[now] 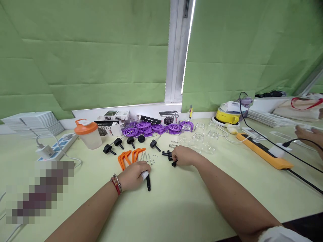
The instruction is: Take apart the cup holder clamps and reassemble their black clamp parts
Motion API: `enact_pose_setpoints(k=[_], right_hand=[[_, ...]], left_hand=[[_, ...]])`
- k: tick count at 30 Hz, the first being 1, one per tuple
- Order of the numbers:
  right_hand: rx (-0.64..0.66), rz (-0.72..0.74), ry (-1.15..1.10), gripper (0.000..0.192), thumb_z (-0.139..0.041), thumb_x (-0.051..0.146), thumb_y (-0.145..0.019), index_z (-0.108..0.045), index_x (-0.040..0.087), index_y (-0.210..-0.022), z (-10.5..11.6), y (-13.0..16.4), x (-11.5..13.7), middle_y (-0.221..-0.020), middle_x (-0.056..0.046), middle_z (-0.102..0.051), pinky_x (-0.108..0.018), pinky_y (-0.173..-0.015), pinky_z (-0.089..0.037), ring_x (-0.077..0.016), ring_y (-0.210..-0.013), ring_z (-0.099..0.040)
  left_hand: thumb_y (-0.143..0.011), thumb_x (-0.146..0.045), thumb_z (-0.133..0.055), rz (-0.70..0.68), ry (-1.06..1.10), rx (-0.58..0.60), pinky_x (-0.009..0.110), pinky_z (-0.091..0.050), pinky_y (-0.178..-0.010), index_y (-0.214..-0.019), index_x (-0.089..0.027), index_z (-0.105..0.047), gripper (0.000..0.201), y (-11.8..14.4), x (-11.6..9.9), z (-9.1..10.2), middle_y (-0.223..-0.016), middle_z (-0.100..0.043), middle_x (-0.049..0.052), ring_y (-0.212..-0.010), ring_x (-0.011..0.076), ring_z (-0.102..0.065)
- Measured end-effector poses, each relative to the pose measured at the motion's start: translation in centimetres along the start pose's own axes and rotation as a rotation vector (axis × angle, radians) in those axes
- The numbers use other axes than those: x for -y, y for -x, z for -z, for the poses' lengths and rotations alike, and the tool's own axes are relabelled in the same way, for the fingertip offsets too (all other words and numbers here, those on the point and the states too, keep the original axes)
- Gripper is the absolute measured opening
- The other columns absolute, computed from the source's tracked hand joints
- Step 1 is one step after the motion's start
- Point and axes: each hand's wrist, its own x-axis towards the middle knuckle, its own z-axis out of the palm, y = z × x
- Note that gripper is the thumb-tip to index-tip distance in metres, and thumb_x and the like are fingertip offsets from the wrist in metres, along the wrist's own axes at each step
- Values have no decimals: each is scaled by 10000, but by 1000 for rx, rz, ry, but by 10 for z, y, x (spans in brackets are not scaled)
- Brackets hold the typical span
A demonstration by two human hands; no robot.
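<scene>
My left hand (135, 174) rests on the pale green table, closed around a black rod-shaped part (148, 183) with a white end; the rod sticks out toward me. My right hand (183, 155) lies a little farther back, fingers curled on a small black part (174, 164) at the edge of a cluster of small black pieces (166, 154). Orange angled brackets (128, 156) and thin metal pins (147, 157) lie between and just beyond the hands. Black knobbed pegs (118, 144) sit behind the brackets.
Purple discs (151, 128), clear glass jars (199, 137) and product boxes (114, 116) line the back. An orange-lidded shaker (88, 133) and a power strip (57, 149) stand left. An orange power strip (264, 153) with cables lies right, near another person's hand (309, 134).
</scene>
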Motion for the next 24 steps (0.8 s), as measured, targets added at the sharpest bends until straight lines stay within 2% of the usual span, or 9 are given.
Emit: enact_pose_setpoints(k=[7, 11, 15, 18, 20, 24], right_hand=[[63, 77, 39, 185, -562, 119, -567, -649, 195, -712, -6, -1, -2, -725, -25, -639, -217, -438, -264, -136, -587, -506], [89, 120, -69, 152, -576, 149, -576, -643, 182, -709, -6, -1, 0, -706, -12, -622, -209, -452, -289, -125, -587, -498], [107, 155, -316, 149, -616, 177, -593, -631, 166, -741, -4, 1, 9, -643, 25, -574, -197, -499, -334, -102, -572, -483], [135, 207, -623, 140, -633, 229, -647, -610, 160, -766, -5, 3, 20, -613, 47, -536, -196, -539, -356, -87, -564, -466], [135, 259, -837, 162, -641, 273, -680, -598, 160, -789, -9, 4, 29, -633, 50, -530, -202, -575, -373, -84, -583, -467], [122, 359, -1089, 177, -649, 274, -707, -585, 143, -808, -18, 2, 46, -696, 39, -533, -200, -602, -379, -75, -619, -467]], left_hand=[[-800, -138, -442, 15, -12, -26, 277, -428, -649, -850, -197, -591, 168, 1, 1, -1, -850, -582, 29, -749, 164, -546], [-805, -140, -436, 12, -8, -40, 279, -426, -648, -836, -191, -589, 164, 1, 0, 0, -842, -577, 32, -748, 165, -542], [-817, -172, -446, 6, 16, -70, 280, -423, -644, -819, -185, -591, 145, -1, 0, 1, -818, -570, 32, -729, 160, -535], [-842, -238, -462, 32, 102, -161, 277, -424, -646, -818, -182, -573, 127, -2, -4, 3, -797, -570, 30, -718, 154, -525], [-852, -288, -481, 48, 214, -191, 270, -430, -641, -920, -188, -556, 143, -2, -11, 3, -838, -580, 35, -721, 150, -523], [-867, -339, -489, 18, 488, -131, 269, -453, -657, -1151, -211, -421, 319, -3, -29, 0, -955, -589, 51, -760, 148, -552]])
